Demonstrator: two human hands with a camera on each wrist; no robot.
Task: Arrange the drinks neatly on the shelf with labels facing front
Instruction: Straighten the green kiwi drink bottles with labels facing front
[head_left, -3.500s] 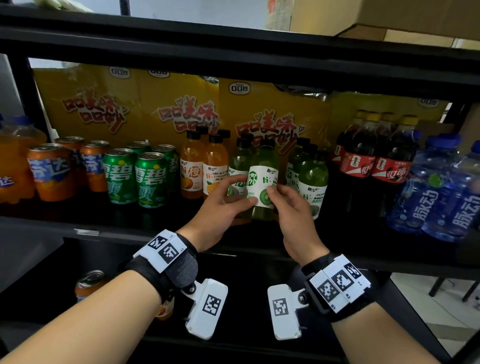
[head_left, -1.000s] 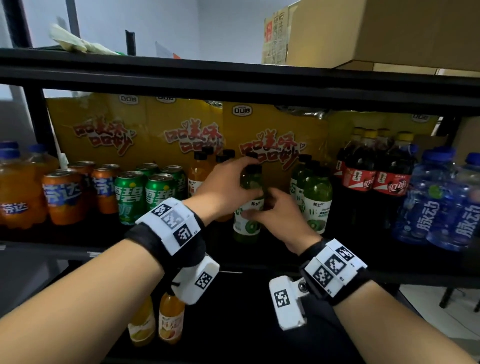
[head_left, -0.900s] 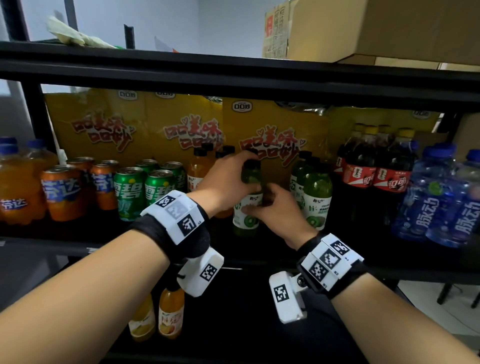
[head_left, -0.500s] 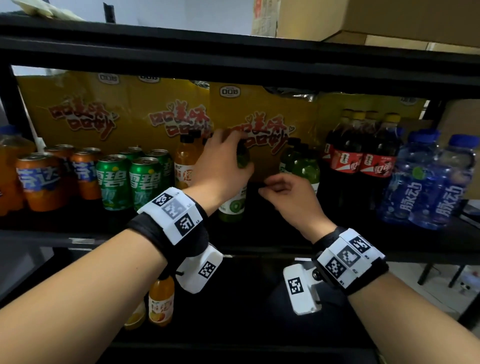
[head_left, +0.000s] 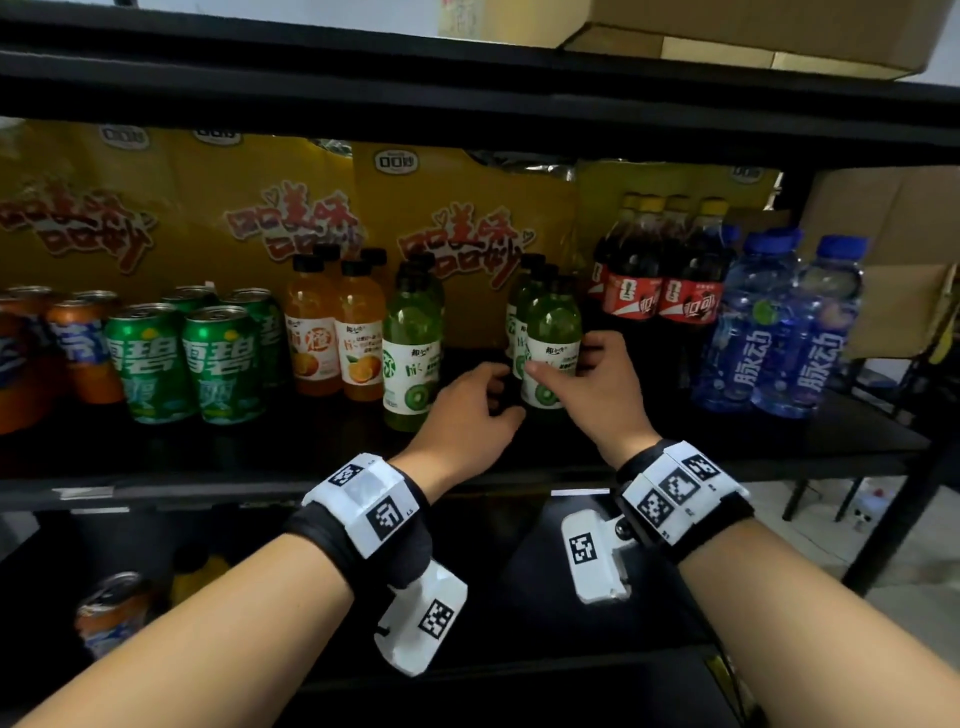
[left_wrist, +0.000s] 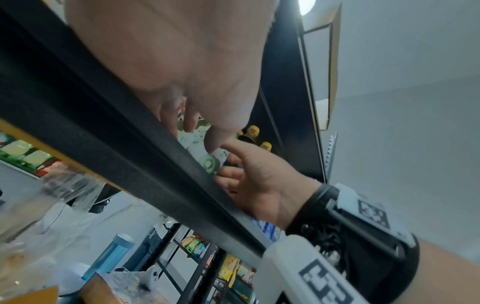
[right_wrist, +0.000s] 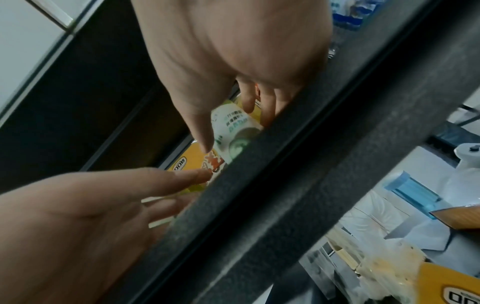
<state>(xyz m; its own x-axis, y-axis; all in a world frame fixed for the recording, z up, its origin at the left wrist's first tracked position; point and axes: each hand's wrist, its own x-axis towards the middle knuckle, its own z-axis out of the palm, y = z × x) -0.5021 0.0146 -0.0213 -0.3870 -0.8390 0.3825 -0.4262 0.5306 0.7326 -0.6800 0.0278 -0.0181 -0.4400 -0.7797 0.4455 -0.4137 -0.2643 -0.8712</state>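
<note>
On the middle shelf (head_left: 156, 488) two groups of green kiwi drink bottles stand apart. The left green bottle (head_left: 413, 358) stands free beside the orange juice, label forward. My right hand (head_left: 569, 361) grips the front bottle of the right group (head_left: 550, 322), thumb on its white label and fingers round its right side; the right wrist view shows that thumb on the label (right_wrist: 233, 142). My left hand (head_left: 496, 391) hovers just left of this bottle with relaxed fingers and holds nothing. In the left wrist view its fingers (left_wrist: 189, 121) point at the same label (left_wrist: 207, 162).
Orange juice bottles (head_left: 332, 332), green cans (head_left: 182, 358) and orange cans (head_left: 78, 338) fill the left. Cola bottles (head_left: 660, 291) and blue bottles (head_left: 779, 332) stand right. Yellow snack bags (head_left: 457, 208) line the back. The upper shelf board (head_left: 467, 93) hangs low. A can (head_left: 109, 608) stands below.
My left hand let go of the left green bottle and moved right and down. My right hand moved onto the front bottle of the right group and took hold of it.
</note>
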